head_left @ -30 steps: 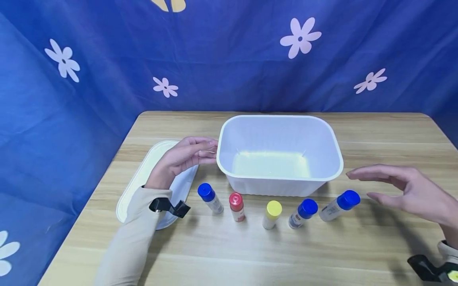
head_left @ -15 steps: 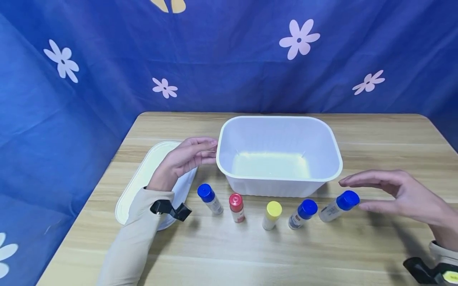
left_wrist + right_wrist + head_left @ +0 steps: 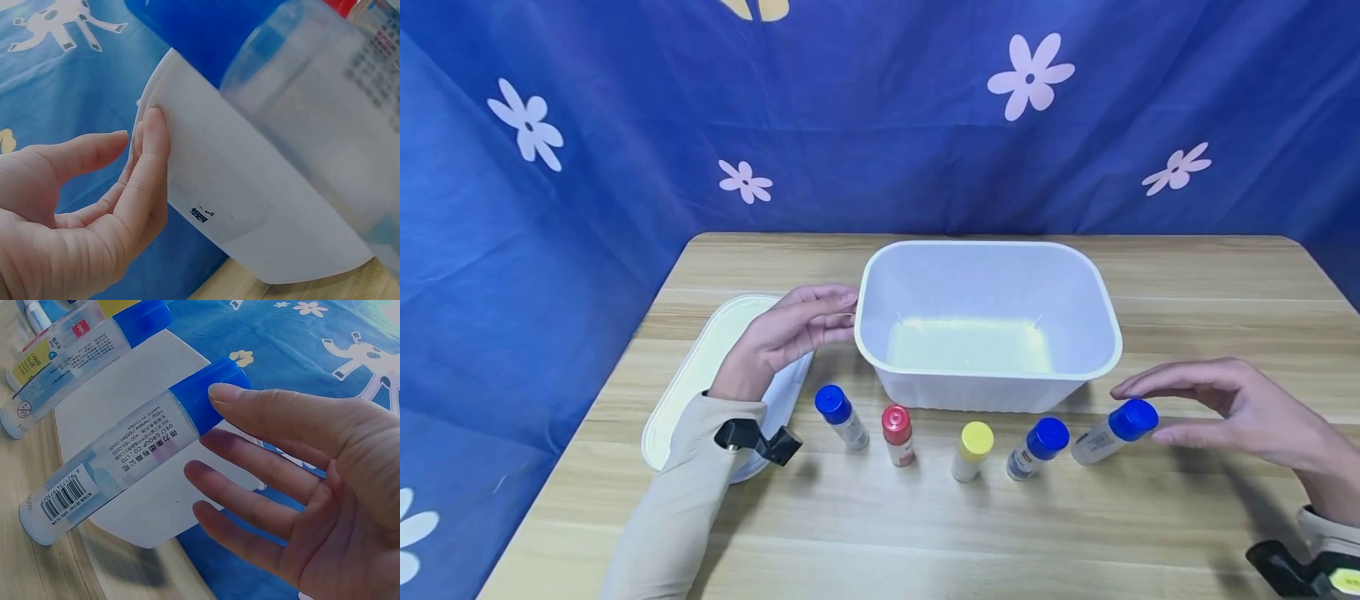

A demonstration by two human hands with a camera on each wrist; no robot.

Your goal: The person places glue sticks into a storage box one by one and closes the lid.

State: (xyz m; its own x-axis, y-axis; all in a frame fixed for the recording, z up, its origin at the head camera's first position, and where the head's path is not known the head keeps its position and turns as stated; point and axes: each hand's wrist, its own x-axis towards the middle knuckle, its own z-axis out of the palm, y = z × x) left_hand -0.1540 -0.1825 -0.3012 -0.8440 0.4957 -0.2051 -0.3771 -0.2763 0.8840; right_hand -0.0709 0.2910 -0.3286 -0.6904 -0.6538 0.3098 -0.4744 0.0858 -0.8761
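A white plastic tub [image 3: 962,390] stands on the wooden table. My left hand [image 3: 801,323] is at its left side, straight fingers against the outer wall; the left wrist view shows the fingertips [image 3: 156,119] on that wall. My right hand [image 3: 1240,408] is around the blue cap of the rightmost glue bottle [image 3: 1097,442], thumb on one side and fingers on the other. In the right wrist view, the thumb overlaps the cap [image 3: 197,394] and the fingers are spread; firm contact cannot be told. This bottle, labelled as glue-maker's goods, stands upright.
Left of it, in a row before the tub, stand another blue-capped bottle [image 3: 1033,450], a yellow-capped one [image 3: 972,452], a red-capped one [image 3: 898,435] and a blue-capped one [image 3: 844,417]. A white lid [image 3: 700,392] lies under my left forearm. A blue curtain [image 3: 880,117] hangs behind.
My right hand has moved slightly left to the rightmost bottle's cap, then stayed nearly still over the last half second. My left hand stays at the tub.
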